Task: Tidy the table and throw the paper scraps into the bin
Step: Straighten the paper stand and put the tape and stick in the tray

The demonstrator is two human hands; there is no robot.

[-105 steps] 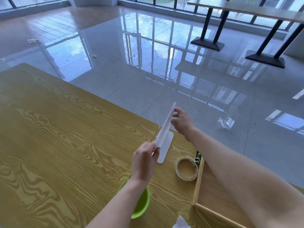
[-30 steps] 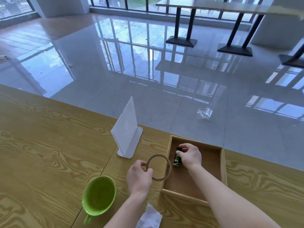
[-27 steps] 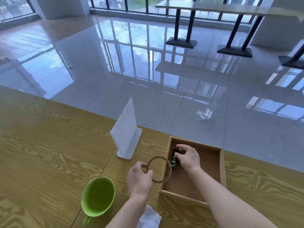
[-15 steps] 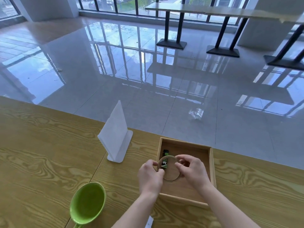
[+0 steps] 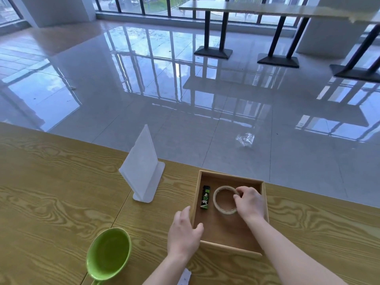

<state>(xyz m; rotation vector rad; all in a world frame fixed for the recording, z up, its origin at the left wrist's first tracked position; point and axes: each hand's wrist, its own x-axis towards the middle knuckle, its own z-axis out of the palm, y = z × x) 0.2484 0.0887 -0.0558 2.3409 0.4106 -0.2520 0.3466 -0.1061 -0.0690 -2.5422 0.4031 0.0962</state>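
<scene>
While boxed: 1 tape roll [image 5: 224, 200], 1 lighter [image 5: 205, 197].

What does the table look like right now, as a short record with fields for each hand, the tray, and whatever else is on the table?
right hand: fingers on the tape roll, inside the tray
left hand: open, at the tray's left wall, holding nothing
wooden tray: holds the tape roll and a small black and green lighter, lying side by side
green cup: left of the tray, near the table's near edge, looks empty
white sign stand: upright, left of the tray
paper scrap: white, bottom edge of view
bin: not in view
</scene>
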